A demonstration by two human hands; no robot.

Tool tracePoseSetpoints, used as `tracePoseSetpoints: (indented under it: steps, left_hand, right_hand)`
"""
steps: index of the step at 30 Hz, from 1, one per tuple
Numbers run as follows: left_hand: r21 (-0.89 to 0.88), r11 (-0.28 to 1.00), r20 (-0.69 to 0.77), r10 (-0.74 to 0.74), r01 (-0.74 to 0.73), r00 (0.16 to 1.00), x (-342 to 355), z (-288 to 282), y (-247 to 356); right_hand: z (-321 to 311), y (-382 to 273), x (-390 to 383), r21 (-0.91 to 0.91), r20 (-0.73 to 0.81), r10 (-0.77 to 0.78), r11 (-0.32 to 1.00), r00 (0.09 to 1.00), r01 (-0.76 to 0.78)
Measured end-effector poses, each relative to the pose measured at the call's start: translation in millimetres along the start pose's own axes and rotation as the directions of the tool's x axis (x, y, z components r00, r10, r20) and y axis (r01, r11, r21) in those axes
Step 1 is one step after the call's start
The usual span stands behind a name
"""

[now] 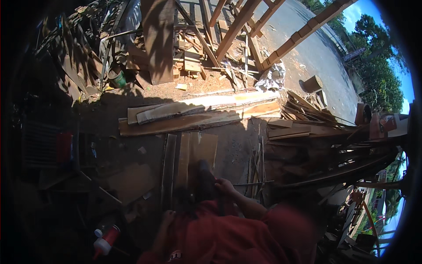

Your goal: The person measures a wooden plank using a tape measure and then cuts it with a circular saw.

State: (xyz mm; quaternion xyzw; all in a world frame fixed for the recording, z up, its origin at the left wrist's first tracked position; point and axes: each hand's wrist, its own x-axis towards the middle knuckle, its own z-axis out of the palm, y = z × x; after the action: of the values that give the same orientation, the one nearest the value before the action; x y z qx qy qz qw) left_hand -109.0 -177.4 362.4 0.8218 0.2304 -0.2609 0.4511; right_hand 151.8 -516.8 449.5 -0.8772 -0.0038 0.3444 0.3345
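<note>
My right hand (225,186) is in front of my body with its fingers curled, beside my dark-clad leg (205,174). What it grips, if anything, is hidden. A thin dark rod (255,183) runs rightward from behind this hand; whether the hand holds it I cannot tell. My left hand (168,217) hangs low in deep shade, and its fingers are too dark to read. Ahead of me lie a wide wooden board (205,147) and a narrower plank (183,154) side by side. My foot seems to rest on the wide one. A dark narrow plank (169,160) lies to their left.
Long rough-edged planks (193,116) lie across the ground beyond. A leaning timber frame (237,33), a tall upright board (158,42) and offcuts (192,61) stand farther off. Stacked wood (290,131) is at right. A red-and-white bottle (105,241) sits lower left.
</note>
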Motion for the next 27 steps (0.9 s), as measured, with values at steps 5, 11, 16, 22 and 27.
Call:
tracePoseSetpoints:
  steps: [5,11,16,22,27]
  left_hand:
    - [-0.197,0.947,-0.102,-0.278,0.254,0.955,41,-11,33]
    - [-0.401,0.834,-0.158,-0.471,0.379,0.868,157,-35,47]
    - [-0.601,0.615,0.086,-0.585,0.51,0.806,329,-66,85]
    - [-0.601,0.67,0.037,-0.521,0.435,0.853,613,-139,112]
    - [-0.805,0.539,-0.219,-0.657,0.248,0.721,758,-208,-40]
  right_hand:
    - [-29,-55,123,-0.347,0.144,-0.073,0.93,0.987,0.12]
    - [-39,-140,292,-0.612,0.157,-0.25,0.735,0.955,0.293]
    - [-71,-167,378,-0.718,0.552,0.077,0.55,0.83,0.427]
    - [-131,-126,432,-0.475,0.34,0.037,0.869,0.94,0.138]
    - [-135,-142,475,-0.478,0.367,-0.008,0.856,0.93,0.196]
